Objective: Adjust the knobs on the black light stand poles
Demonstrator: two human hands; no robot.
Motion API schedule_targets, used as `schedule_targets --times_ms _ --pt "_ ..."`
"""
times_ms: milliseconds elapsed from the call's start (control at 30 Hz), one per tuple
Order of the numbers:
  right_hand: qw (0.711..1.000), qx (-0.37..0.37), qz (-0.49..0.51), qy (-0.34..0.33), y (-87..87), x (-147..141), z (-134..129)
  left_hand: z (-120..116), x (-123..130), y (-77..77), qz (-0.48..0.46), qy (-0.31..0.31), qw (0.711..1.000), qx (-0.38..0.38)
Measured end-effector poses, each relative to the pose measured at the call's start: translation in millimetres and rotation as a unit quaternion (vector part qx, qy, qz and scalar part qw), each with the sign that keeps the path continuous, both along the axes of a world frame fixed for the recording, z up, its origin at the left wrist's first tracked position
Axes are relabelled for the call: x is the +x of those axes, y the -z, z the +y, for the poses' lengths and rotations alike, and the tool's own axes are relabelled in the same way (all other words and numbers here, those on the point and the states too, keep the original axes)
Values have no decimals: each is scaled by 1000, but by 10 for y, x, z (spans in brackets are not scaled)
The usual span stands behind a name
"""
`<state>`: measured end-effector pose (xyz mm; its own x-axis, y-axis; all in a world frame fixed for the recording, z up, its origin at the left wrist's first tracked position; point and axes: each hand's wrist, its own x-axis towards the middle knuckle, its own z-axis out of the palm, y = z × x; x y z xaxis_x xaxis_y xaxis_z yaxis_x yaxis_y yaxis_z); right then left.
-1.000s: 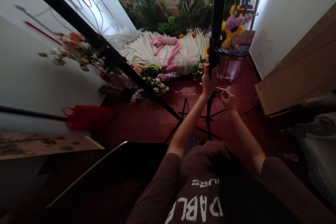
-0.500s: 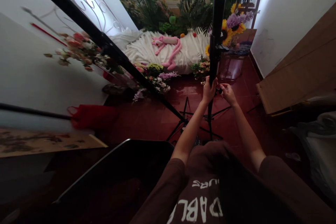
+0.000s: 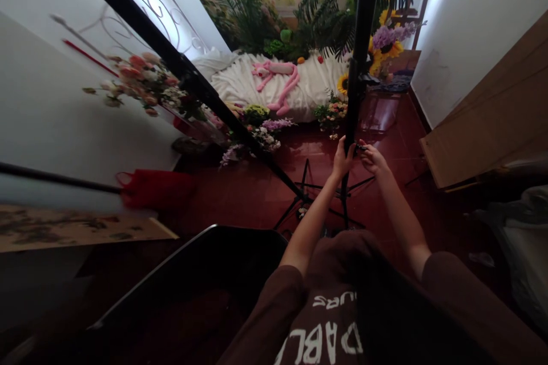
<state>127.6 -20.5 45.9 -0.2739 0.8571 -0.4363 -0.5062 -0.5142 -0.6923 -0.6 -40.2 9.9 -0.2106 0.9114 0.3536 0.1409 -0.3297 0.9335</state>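
Observation:
A black light stand (image 3: 358, 34) rises upright in front of me on spread tripod legs. My left hand (image 3: 342, 159) is closed around its pole, low on the column. At the pole's right side, my right hand (image 3: 374, 159) pinches a small dark knob (image 3: 360, 148) with bent fingers. The knob is partly hidden by the fingertips. A second black stand (image 3: 201, 88) slants across the view to the left, its foot close to the first one's legs.
A pink plush toy (image 3: 278, 77) lies on white draped cloth (image 3: 233, 77). Flowers (image 3: 141, 80) and sunflowers (image 3: 387, 48) flank it. A red bag (image 3: 154, 189) is at left, a dark panel with a pale rim (image 3: 209, 227) below, and a brown board (image 3: 483, 108) at right.
My left hand has slid a little down the pole. My right hand has come down slightly too, its fingers now more closely on the knob. The view has shifted slightly.

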Motion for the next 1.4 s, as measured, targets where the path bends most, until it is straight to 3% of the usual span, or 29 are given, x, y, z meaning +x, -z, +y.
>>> schedule_targets --times_ms 100,233,333,433,533,633,700,833,933,1100,1267,1400 --pt "998 -13 28 49 -21 -45 -85 -30 -44 122 -10 8 1000 -3" --pt "991 -36 -16 128 78 -139 -367 -282 -219 495 -18 15 996 -83" --pt "992 -46 -65 101 248 -160 -647 -544 -486 796 -12 11 989 -147" --pt "991 -40 -106 68 441 -165 -884 -687 -865 930 -58 -89 976 -189" --pt "992 -42 -110 39 595 -217 -1019 -680 -1314 820 -106 -260 942 -185" --pt "993 -48 -108 3 679 -348 -1055 -635 -1744 515 -63 -473 873 -103" --pt "993 -40 -110 -27 688 -481 -1041 -618 -1982 257 -5 -522 852 -41" --pt "989 -26 -108 -93 584 -832 -962 -555 -2336 -212 28 -436 899 26" --pt "983 -13 -101 -152 425 -1134 -892 -454 -2526 -386 24 -351 936 23" --pt "959 18 -93 -267 138 -1662 -842 -296 -2679 -341 24 -254 967 3" --pt "939 -27 -22 -342 -151 -2216 -773 -270 -2665 -273 -6 -268 963 5" --pt "940 -111 35 -322 -319 -2540 -600 -287 -2651 -299 -7 -290 957 -10"
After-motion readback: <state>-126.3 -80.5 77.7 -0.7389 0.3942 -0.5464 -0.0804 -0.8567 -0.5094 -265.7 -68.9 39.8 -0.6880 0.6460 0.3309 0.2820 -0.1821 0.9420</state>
